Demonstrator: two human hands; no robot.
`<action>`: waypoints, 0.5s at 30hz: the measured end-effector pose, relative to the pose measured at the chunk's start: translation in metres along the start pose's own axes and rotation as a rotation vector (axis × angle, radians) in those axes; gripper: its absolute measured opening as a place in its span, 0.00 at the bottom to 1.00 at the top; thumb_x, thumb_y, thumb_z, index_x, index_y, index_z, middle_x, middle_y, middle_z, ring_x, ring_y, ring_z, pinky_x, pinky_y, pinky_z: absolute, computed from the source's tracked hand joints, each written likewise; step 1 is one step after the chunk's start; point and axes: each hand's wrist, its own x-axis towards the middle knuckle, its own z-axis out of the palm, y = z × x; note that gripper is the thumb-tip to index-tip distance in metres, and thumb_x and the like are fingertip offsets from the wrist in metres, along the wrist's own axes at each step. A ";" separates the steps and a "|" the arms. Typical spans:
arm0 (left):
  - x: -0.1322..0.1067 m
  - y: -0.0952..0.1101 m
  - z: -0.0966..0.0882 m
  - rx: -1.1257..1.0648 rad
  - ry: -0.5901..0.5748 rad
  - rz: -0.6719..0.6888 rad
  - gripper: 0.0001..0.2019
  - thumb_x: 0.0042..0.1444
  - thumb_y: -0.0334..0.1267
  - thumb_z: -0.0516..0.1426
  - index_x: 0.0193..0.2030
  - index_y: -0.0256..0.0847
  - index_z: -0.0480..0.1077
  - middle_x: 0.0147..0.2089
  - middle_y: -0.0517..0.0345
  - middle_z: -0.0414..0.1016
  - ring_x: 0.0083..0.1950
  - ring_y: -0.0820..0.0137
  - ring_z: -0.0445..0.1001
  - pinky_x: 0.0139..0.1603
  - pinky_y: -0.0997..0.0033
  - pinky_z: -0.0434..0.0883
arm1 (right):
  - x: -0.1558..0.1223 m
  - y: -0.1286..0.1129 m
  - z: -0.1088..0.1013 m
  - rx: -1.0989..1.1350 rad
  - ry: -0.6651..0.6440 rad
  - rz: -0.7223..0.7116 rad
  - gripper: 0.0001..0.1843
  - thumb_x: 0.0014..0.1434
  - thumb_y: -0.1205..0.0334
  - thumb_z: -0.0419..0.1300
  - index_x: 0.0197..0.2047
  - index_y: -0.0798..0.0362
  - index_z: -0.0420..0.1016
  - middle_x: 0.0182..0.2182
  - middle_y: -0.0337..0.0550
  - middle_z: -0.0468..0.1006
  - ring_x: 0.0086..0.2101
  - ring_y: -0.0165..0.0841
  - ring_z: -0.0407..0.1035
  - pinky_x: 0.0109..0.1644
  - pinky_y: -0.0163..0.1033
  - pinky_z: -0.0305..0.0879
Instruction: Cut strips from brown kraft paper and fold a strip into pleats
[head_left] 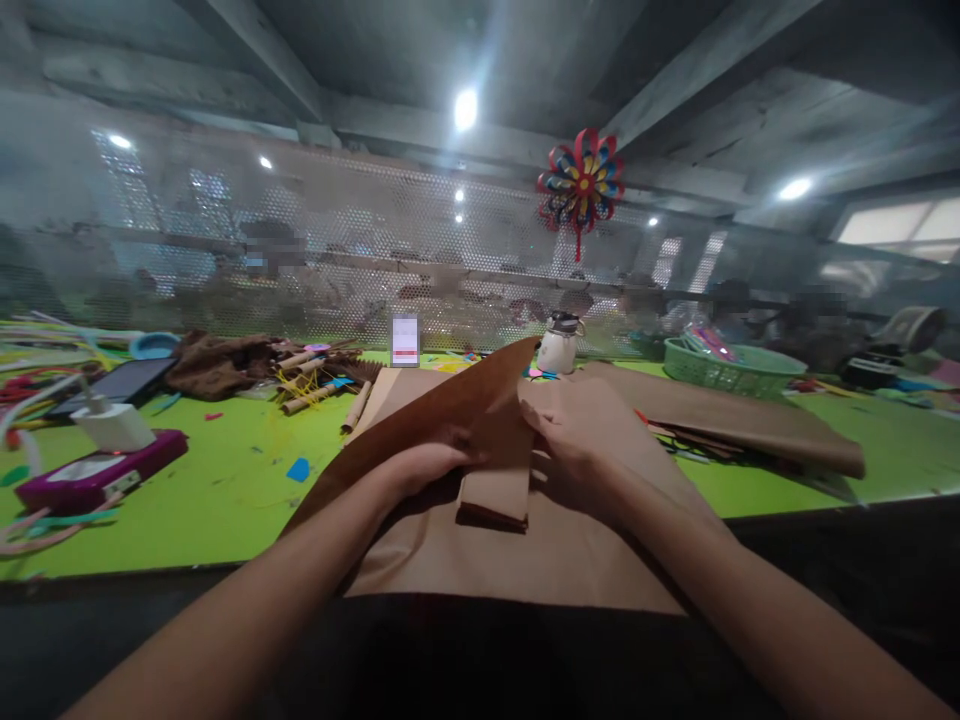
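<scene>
- Head view: brown paper sheet point(480, 570) lay on green table point(247, 500); folded strip point(495, 495) rested on it, raised paper point(442, 408) above.
- Left hand point(442, 455) touched the strip; fingers partly hidden, grip could not be told.
- Right hand point(562, 437) curled at raised paper's right edge; whether clamped, unclear.

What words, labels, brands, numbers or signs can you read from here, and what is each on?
No text is readable.
Pale upright card or screen: faint lines and a red strip, too small to read.
Purple power strip: any marking too small.
White bottle: any marks too blurred.
Brown paper: no print visible.
</scene>
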 end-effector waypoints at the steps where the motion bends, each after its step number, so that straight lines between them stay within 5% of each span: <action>1: 0.000 0.000 0.000 -0.029 0.014 0.007 0.12 0.42 0.40 0.65 0.33 0.35 0.75 0.33 0.52 0.77 0.30 0.71 0.70 0.33 0.73 0.65 | -0.005 0.003 0.000 0.048 -0.013 0.031 0.22 0.49 0.42 0.61 0.34 0.54 0.76 0.29 0.46 0.76 0.29 0.33 0.69 0.32 0.37 0.64; 5: -0.001 0.003 0.002 -0.112 0.028 0.039 0.12 0.42 0.39 0.65 0.34 0.36 0.75 0.33 0.52 0.77 0.32 0.70 0.72 0.36 0.72 0.66 | -0.018 0.017 0.005 0.142 -0.021 0.054 0.20 0.44 0.52 0.67 0.38 0.55 0.76 0.29 0.45 0.77 0.28 0.33 0.71 0.34 0.39 0.66; 15: 0.004 0.000 0.002 -0.115 0.115 0.076 0.15 0.46 0.41 0.63 0.40 0.35 0.74 0.37 0.50 0.78 0.37 0.66 0.74 0.42 0.68 0.67 | -0.014 0.024 0.007 0.143 0.078 -0.015 0.18 0.41 0.56 0.69 0.36 0.56 0.78 0.30 0.45 0.79 0.31 0.35 0.72 0.39 0.42 0.68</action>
